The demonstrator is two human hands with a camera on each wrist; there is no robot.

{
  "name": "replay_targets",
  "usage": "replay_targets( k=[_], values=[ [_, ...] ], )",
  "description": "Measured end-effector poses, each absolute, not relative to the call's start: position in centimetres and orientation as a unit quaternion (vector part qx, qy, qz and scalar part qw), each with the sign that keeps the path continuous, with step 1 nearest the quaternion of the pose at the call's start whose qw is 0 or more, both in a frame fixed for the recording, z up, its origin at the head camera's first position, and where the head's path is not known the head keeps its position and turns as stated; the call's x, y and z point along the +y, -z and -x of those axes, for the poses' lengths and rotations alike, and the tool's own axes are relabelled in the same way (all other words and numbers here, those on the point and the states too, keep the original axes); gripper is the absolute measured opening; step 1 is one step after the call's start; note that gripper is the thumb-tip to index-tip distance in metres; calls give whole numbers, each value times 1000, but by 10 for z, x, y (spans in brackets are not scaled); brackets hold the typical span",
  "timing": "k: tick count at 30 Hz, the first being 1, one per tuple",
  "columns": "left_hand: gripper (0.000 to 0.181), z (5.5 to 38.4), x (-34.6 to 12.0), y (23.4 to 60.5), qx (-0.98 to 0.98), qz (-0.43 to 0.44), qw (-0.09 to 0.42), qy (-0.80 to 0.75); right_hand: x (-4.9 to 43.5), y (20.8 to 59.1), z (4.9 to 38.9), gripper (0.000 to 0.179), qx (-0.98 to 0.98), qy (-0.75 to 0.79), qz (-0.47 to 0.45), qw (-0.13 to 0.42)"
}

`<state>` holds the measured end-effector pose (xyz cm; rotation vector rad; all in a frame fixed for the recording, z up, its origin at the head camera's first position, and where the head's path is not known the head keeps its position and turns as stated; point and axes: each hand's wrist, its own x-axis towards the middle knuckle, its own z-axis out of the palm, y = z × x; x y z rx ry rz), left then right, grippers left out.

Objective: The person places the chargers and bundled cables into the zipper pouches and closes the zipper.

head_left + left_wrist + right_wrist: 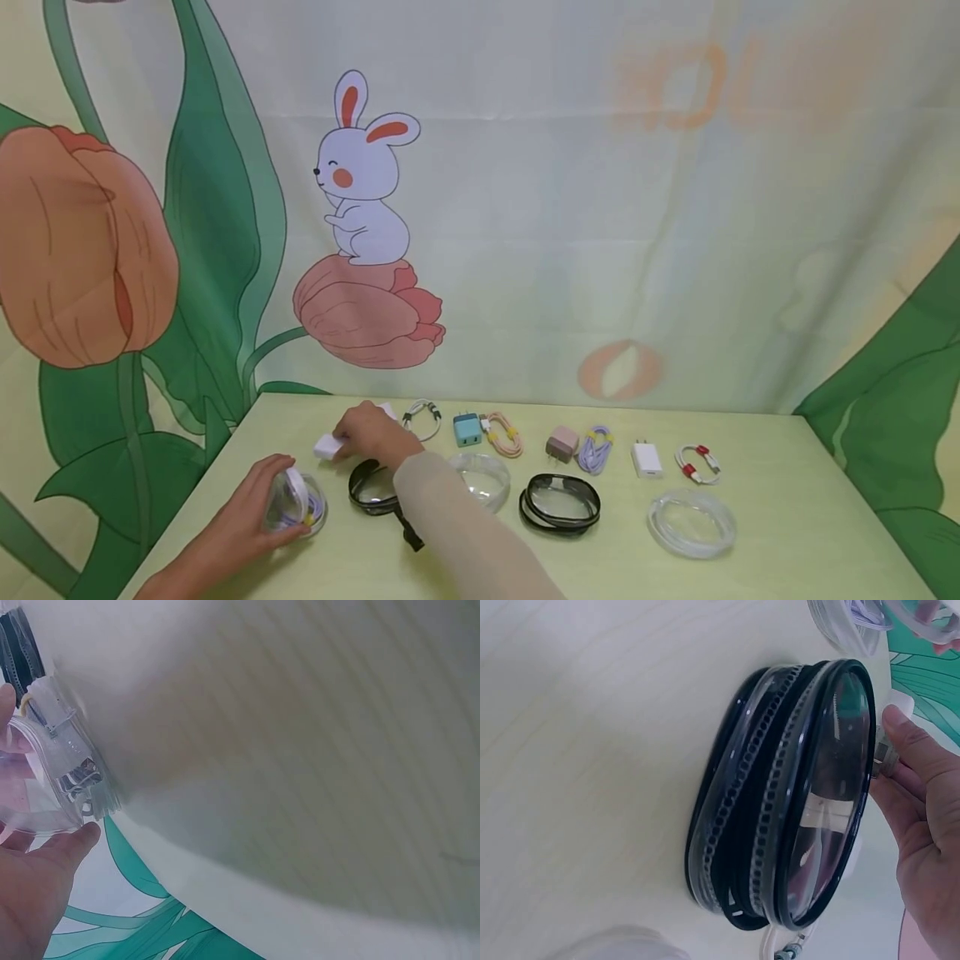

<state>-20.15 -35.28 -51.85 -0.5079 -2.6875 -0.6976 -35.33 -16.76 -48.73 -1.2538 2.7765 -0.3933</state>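
Observation:
At the table's left, my left hand (232, 521) holds a clear round zip case (298, 493) with its lid raised; a lilac cable (315, 505) lies inside. The same case (45, 819) sits between thumb and fingers in the left wrist view. Beyond it, my right hand (375, 435) pinches a white charger plug (327, 447) low over the table. A clear round case with black trim (780, 799) stands beside the right hand (930, 810) in the right wrist view. The right fingers partly hide the charger.
Along the back lie a white cable (422, 420), a blue charger (467, 429), a pink cable (504, 436), a pink charger (562, 443), a purple cable (596, 451), another white charger (647, 459) and a red-banded cable (699, 465). Clear cases stand in front, including a black-trimmed one (559, 505) and a white-trimmed one (692, 523).

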Motion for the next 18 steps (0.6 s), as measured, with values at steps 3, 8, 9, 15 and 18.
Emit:
replay_targets(
  k=[3,8,9,15,18],
  values=[
    [96,203,-352,517,-944,168,152,239,-164,485,353,19,901,125,415,28],
    [96,205,-352,517,-943,167,154,242,-161,481,351,19,899,138,415,31],
    [96,205,-352,518,-942,169,156,244,-160,480,350,21,900,143,411,34],
    [98,207,-351,518,-942,163,148,253,-156,479,344,32,902,161,398,44],
    [100,207,-350,517,-949,146,132,246,-154,479,342,35,902,165,396,43]
  ],
)
